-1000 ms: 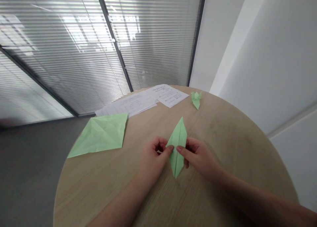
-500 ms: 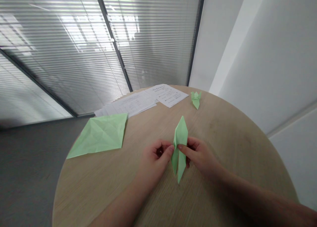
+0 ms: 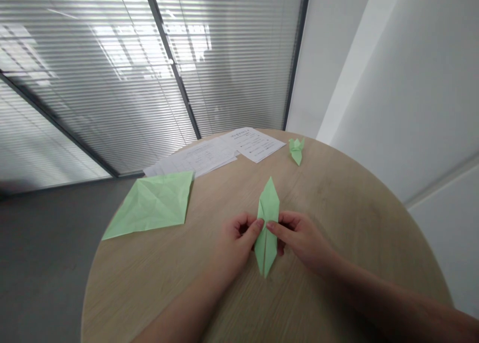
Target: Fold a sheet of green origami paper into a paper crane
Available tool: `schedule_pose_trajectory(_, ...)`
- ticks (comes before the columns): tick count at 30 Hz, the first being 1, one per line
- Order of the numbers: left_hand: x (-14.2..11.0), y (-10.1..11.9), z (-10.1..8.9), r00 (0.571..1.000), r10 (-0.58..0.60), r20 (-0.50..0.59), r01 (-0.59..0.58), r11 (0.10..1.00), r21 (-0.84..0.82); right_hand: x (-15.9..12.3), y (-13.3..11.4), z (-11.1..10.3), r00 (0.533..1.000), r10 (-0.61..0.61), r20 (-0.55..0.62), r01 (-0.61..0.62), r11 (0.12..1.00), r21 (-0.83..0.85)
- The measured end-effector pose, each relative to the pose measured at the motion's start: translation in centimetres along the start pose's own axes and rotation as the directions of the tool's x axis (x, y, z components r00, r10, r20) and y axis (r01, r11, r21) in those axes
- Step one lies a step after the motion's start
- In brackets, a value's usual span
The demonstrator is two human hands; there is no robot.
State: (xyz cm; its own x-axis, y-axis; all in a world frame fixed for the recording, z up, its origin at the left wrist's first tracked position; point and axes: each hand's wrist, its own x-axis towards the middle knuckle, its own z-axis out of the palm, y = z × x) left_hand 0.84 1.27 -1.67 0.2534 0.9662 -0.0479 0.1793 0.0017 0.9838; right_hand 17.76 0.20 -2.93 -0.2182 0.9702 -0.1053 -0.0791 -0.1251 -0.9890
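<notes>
A narrow, pointed piece of folded green paper (image 3: 268,208) stands over the middle of the round wooden table (image 3: 337,193). Both hands pinch it at its middle. My left hand (image 3: 235,241) grips its left edge with thumb and forefinger, the other fingers curled. My right hand (image 3: 301,238) grips the right edge the same way. The lower tip of the paper points toward me, just above the tabletop.
A creased flat green paper square (image 3: 151,203) lies at the table's left edge. Printed white sheets (image 3: 217,153) lie at the far edge. A small finished green paper figure (image 3: 296,150) sits far right of them. Window blinds and a white wall stand behind.
The folded paper was turned edge-on half a second ago and now faces me flat again, a little narrower. Both hands stayed pinched on it in nearly the same place.
</notes>
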Motion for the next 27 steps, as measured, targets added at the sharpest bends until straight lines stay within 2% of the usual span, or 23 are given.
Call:
schedule_pose_trajectory(4, -0.06, 0.20, -0.10, 0.999, 0.006, -0.046, -0.009, 0.999, -0.053, 0.13, -0.01, -0.05, 0.999, 0.005, 0.045, -0.007, 0.999, 0.037)
schedule_pose_trajectory(10, -0.04, -0.01, -0.03, 0.998, 0.042, -0.056, -0.041, 0.999, 0.023, 0.29, 0.13, -0.23, 0.999, 0.046, -0.001, -0.046, 0.999, -0.004)
schedule_pose_trajectory(12, 0.07, -0.15, -0.04, 0.997, 0.051, -0.054, -0.052, 0.999, -0.002, 0.21, 0.03, -0.24, 0.999, 0.048, 0.000, -0.048, 0.999, -0.019)
schedule_pose_trajectory(16, 0.12, -0.31, -0.09, 0.996, 0.065, -0.066, -0.069, 0.996, -0.059, 0.10, -0.17, -0.13, 0.997, 0.072, 0.037, -0.070, 0.996, -0.056)
schedule_pose_trajectory(21, -0.09, -0.58, 0.08, 0.989, 0.113, -0.096, -0.113, 0.994, 0.002, 0.26, 0.16, -0.18, 0.993, 0.072, 0.092, -0.064, 0.994, -0.086)
schedule_pose_trajectory(24, -0.07, -0.75, 0.16, 0.990, 0.111, -0.091, -0.113, 0.993, -0.015, 0.30, 0.42, -0.40, 0.994, 0.064, 0.088, -0.056, 0.994, -0.091)
schedule_pose_trajectory(27, 0.05, -0.56, 0.03, 0.994, 0.061, -0.089, -0.068, 0.995, -0.078, 0.21, 0.46, -0.52, 0.991, 0.084, 0.101, -0.074, 0.993, -0.093)
